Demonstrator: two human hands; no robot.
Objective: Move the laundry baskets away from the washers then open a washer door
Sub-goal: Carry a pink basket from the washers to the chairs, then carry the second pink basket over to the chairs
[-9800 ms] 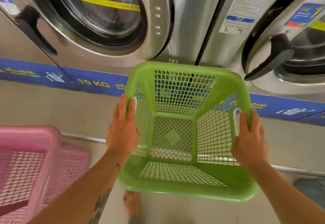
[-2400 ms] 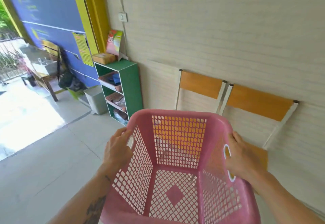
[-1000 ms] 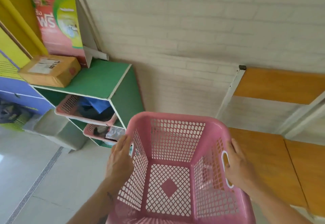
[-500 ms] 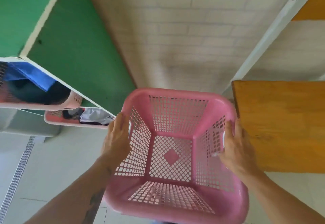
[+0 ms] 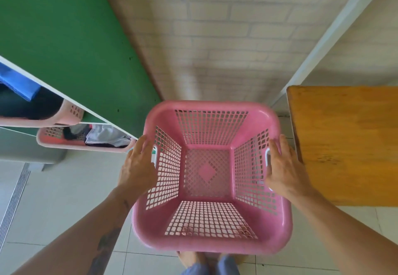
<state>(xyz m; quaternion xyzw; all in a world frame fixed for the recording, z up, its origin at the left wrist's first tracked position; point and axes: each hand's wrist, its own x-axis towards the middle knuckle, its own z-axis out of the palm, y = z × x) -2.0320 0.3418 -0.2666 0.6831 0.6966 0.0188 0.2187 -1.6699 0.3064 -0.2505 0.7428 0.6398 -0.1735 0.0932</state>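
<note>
One pink laundry basket (image 5: 206,242), two hands, left hand (image 5: 137,167) and right hand (image 5: 284,171), one green shelf unit (image 5: 64,37), two pale pink shelf baskets (image 5: 43,121) (image 5: 86,147), one wooden chair seat (image 5: 344,145), one grey bin (image 5: 25,151), one pale brick wall (image 5: 215,37).

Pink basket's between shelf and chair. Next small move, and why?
Probably set the pink basket straight down on the tiled floor and let go: left hand and right hand are on its sides, and it is lined up between green shelf and wooden seat.
</note>
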